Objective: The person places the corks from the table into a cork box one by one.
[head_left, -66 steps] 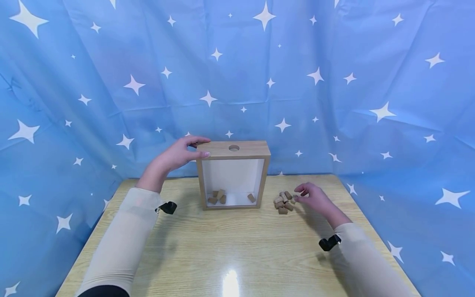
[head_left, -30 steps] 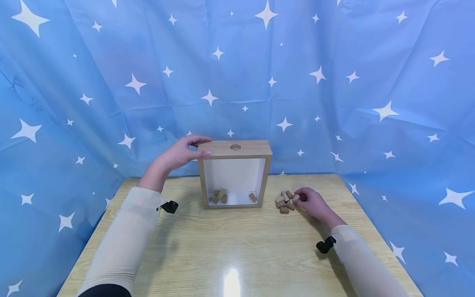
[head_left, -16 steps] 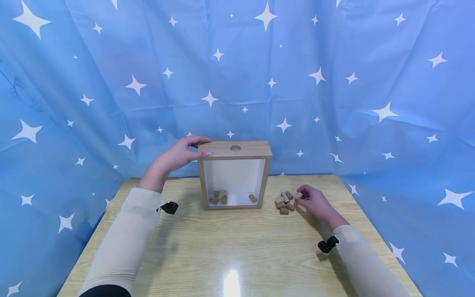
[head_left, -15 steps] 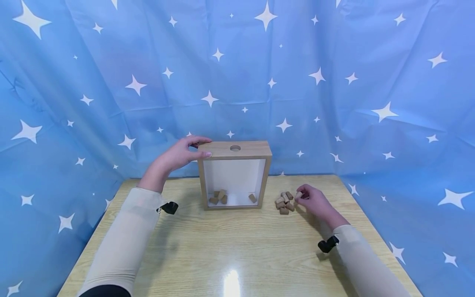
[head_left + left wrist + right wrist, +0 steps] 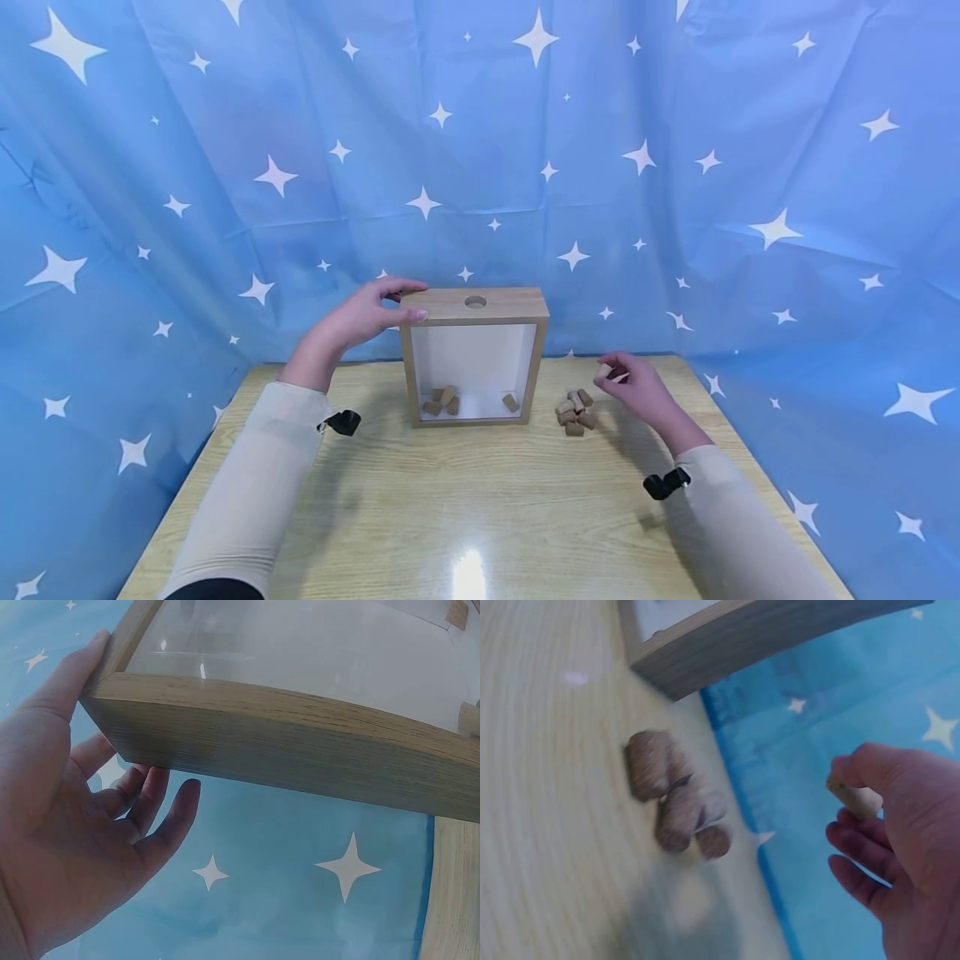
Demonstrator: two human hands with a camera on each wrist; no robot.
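Observation:
My left hand (image 5: pixel 363 313) grips the top left corner of an upright wooden shadow box (image 5: pixel 510 305), thumb at the front edge and fingers behind. A round hole (image 5: pixel 476 302) opens in the box's top. Several corks (image 5: pixel 453 406) lie inside at the lower left, plus one cork (image 5: pixel 510 402) at the lower right. Right of the box, my right hand (image 5: pixel 641 388) pinches a cork (image 5: pixel 861 801) between thumb and fingers, raised above the table. A small pile of corks (image 5: pixel 574 429) lies on the table just below and left of that hand.
The light wood table (image 5: pixel 420 500) ends at a blue curtain (image 5: pixel 480 167) with white stars, hanging behind and at both sides. A small black camera (image 5: pixel 342 422) is strapped to the left wrist, and another black camera (image 5: pixel 666 483) to the right.
My right hand has taken a cork from the right side of the pile and lifted it up from the table. The left hand stays on the box.

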